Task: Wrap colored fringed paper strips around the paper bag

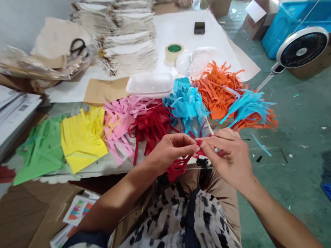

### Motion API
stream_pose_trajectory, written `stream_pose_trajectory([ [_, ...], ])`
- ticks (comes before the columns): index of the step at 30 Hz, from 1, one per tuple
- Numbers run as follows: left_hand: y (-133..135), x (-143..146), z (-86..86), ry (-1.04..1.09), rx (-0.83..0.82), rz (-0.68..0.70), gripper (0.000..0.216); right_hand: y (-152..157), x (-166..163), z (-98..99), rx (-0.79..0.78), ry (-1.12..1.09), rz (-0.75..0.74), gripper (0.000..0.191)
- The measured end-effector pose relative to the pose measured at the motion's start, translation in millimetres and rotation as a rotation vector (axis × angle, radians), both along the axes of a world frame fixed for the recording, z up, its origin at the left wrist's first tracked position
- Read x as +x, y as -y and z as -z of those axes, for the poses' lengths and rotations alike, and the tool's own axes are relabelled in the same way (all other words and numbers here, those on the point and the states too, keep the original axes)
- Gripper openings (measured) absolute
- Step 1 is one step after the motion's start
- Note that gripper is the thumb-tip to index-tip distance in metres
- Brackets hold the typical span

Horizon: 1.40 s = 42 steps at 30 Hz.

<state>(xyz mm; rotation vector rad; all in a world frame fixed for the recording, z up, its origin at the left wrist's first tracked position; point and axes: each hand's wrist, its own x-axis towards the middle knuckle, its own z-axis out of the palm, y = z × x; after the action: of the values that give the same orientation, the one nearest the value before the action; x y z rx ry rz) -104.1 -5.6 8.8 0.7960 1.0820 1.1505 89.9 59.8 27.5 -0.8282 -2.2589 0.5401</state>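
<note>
Both hands meet above my lap at the table's front edge. My left hand (177, 148) pinches a dark red tissue-paper tassel (177, 167), whose fringe hangs below the fingers. My right hand (229, 154) is closed on the same red paper from the other side, fingertips close to the left ones. A thin pale string runs under the hands. Just beyond lie fringed paper piles: dark red (153, 124), blue (187, 102), pink (126, 112) and orange (217, 88). Blue strips (247, 107) lie over orange ones at the right. Yellow (84, 136) and green (43, 149) sheets are further left.
A white plastic tray (150, 84), a tape roll (173, 54) and a dark small box (199, 28) sit on the table. Stacked pale bundles (130, 48) and scissors (79, 47) are behind left. A fan (302, 49) and blue crate (273, 36) stand right.
</note>
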Motion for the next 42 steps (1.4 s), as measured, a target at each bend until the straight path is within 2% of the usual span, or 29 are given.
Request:
stream_pose_trajectory([
  [4,-6.1,-6.2,-0.9,-0.003,0.044,-0.06,0.026,-6.5,-13.8,-5.2,-0.219,-0.107,-0.032,0.026],
  [8,-6.8,-9.5,0.6,0.068,-0.007,-0.098,0.03,-10.4,-23.0,-6.1,-0.319,-0.183,-0.034,0.024],
  [13,0.6,-10.3,3.3,0.09,0.003,-0.178,0.032,-13.2,-30.1,-8.5,-0.441,-0.18,-0.133,0.017],
  [15,4.8,-11.5,4.0,0.052,0.024,-0.192,0.031,-12.1,-36.0,-9.3,-0.392,-0.166,-0.114,0.02],
  [19,12.8,-18.9,6.1,0.05,0.076,-0.266,0.025,-6.1,-56.4,-10.3,-0.25,-0.153,-0.084,0.038],
  [22,16.9,-32.7,7.2,0.078,0.076,-0.371,0.023,-10.4,-81.3,-11.8,-0.146,-0.12,-0.114,0.036],
  [25,19.7,-52.5,6.5,0.087,0.074,-0.493,0.024,-38.0,-119.8,-12.6,-0.039,-0.032,-0.16,0.029],
  [28,21.9,-71.1,6.4,0.097,0.087,-0.57,0.029,-86.5,-170.7,-11.8,0.107,0.178,-0.039,0.027],
  [31,23.4,-82.3,9.1,0.146,0.037,-0.572,0.034,-134.0,-220.2,-10.6,0.104,0.507,0.062,0.029],
  [34,24.1,-85.9,12.9,0.237,-0.036,-0.574,0.028,-161.9,-253.8,-8.9,0.047,0.754,0.071,0.029],
  [38,23.9,-84.6,17.5,0.301,-0.067,-0.595,0.028,-171.2,-270.3,-4.7,0.028,0.818,0.035,0.032],
  [42,23.7,-82.4,22.5,0.308,-0.048,-0.601,0.024,-168.5,-262.9,-3.0,0.057,0.753,0.043,0.023],
])
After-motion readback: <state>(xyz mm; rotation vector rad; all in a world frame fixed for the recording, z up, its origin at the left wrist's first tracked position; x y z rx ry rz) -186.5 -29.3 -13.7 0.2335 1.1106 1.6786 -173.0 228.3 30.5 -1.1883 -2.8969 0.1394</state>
